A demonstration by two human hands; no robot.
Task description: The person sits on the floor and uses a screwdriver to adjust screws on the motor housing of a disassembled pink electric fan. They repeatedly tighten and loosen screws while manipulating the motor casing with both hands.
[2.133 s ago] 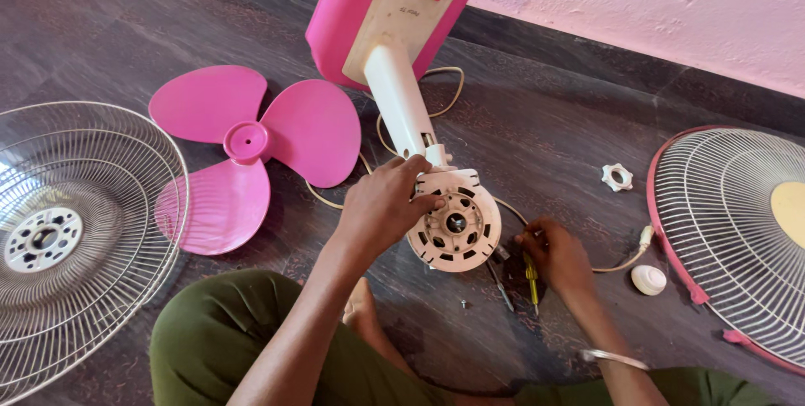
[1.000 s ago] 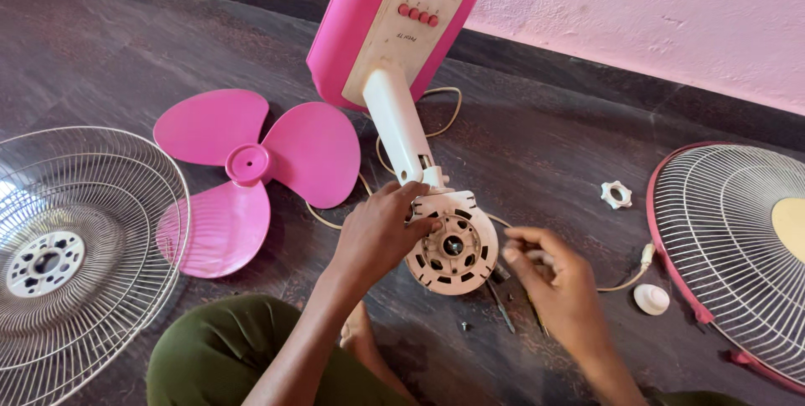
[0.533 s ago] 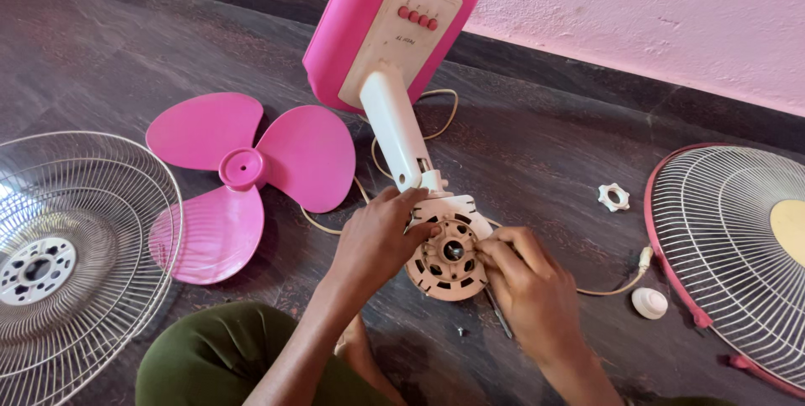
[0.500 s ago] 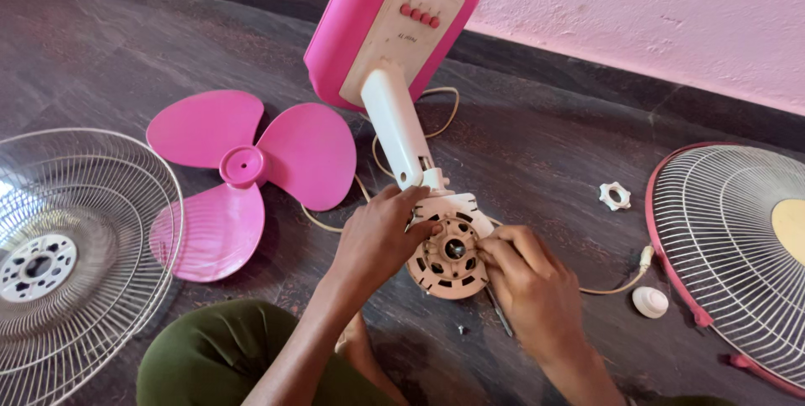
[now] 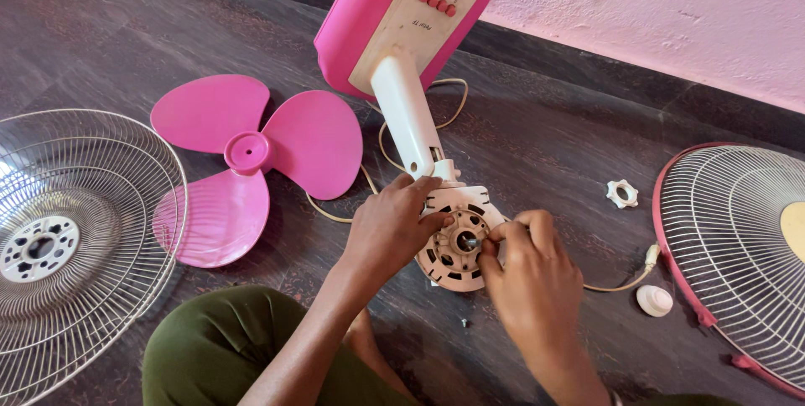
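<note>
Left hand (image 5: pixel 387 226): fingers clamped on the round cream plastic motor housing (image 5: pixel 459 238).
Right hand (image 5: pixel 527 268): fingertips pinched together at the housing's centre shaft.
Pink three-bladed propeller (image 5: pixel 247 161): left of housing.

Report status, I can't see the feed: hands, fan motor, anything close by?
Left hand grips motor housing. Right hand pinches at its shaft. Small screw on floor beside.

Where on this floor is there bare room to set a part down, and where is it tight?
Bare dark floor lies beyond the pink three-bladed fan blade, and between the round motor housing and the white plastic nut. It is crowded where left hand and right hand work.
</note>
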